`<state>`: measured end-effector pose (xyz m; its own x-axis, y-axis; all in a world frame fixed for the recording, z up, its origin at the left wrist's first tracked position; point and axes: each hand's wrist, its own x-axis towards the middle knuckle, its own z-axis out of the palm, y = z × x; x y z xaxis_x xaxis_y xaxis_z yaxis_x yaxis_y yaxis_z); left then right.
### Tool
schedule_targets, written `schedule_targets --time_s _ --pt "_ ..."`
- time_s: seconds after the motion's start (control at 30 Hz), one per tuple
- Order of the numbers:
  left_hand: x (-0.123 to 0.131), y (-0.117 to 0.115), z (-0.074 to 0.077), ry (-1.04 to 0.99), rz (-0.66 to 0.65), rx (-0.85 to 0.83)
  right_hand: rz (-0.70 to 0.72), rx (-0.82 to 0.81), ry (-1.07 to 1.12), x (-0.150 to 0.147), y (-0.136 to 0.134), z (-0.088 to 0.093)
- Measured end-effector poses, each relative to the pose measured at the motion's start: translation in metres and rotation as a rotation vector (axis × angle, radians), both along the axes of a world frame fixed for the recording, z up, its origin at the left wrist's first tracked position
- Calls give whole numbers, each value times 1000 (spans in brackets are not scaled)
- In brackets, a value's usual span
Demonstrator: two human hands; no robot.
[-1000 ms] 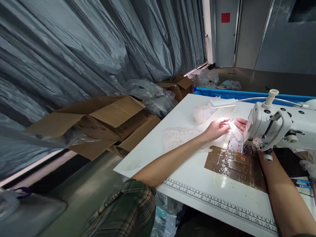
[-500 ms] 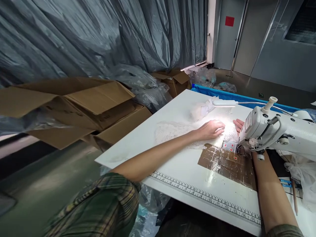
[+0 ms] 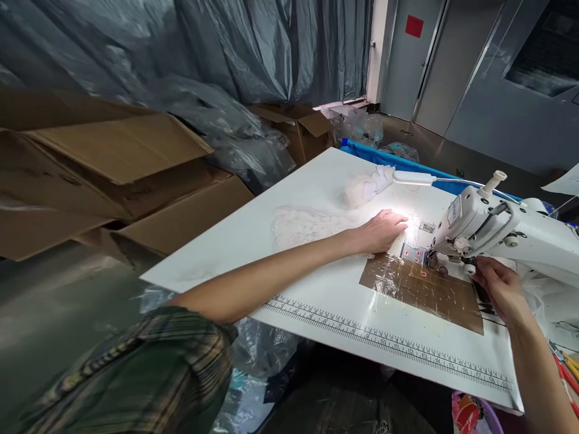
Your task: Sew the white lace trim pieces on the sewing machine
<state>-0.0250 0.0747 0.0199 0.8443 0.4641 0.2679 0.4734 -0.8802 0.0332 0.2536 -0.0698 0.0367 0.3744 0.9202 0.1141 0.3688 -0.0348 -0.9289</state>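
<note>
My left hand (image 3: 383, 231) lies palm down on the white table, left of the needle area, with its fingers stretched toward the bright lamp light. A piece of white lace (image 3: 307, 228) spreads behind my left forearm, and its edge runs toward that hand. At the right, my right hand (image 3: 501, 288) is beside the lower head of the white sewing machine (image 3: 484, 217). Its thumb and fingers are bent together close to a round knob (image 3: 469, 267); whatever they pinch is too small to make out. The metal needle plate (image 3: 412, 253) lies between both hands.
Crumpled white fabric (image 3: 368, 185) rests beyond the lace, near a lamp (image 3: 412, 178). Brown tape (image 3: 425, 295) covers part of the table before the needle, and a printed ruler (image 3: 362, 334) follows the front edge. Cardboard boxes (image 3: 176, 211) stand left; a purple bin (image 3: 491, 416) sits below right.
My right hand has come back from behind the machine head to its near right side. My left hand stays near the needle plate, while the view has turned slightly right.
</note>
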Motion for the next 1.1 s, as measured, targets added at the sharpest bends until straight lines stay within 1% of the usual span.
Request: schedule_targets --time_s 0.1,0.17,0.23,0.37,0.47,0.53,0.63,0.77,0.83,0.9,0.97,1.0,1.03,1.1 --pt "7 -12 2 69 -81 -16 -100 -42 58 12 -48 0" --pt "15 -13 1 87 -104 -31 -178 -28 64 19 -77 -1" --pt "26 -10 -2 82 -119 -51 -246 6 37 25 -99 -2" --pt "44 -1 -7 68 -172 -68 -335 74 -91 33 -126 -7" --pt "49 1 -8 55 -187 -48 -323 77 -274 40 -136 -13" --pt "48 1 -8 39 -217 -54 -247 80 -445 42 -138 -18" --pt "46 1 -7 -13 -246 -92 -84 117 -664 39 -136 -24" --pt "48 -2 -4 -63 -193 -118 12 154 -873 30 -121 -23" --pt "47 -8 0 -47 -171 -158 61 88 -1012 27 -111 -19" --pt "42 -17 8 -18 -158 -274 100 -50 -1167 25 -100 -16" --pt "34 -30 17 29 -143 -448 135 -183 -1298 27 -90 -15" --pt "29 -36 21 60 -132 -536 157 -223 -1348 28 -87 -14" --pt "25 -43 24 89 -123 -610 182 -233 -1391 31 -84 -14" --pt "17 -53 28 103 -94 -704 221 -186 -1470 36 -80 -14"
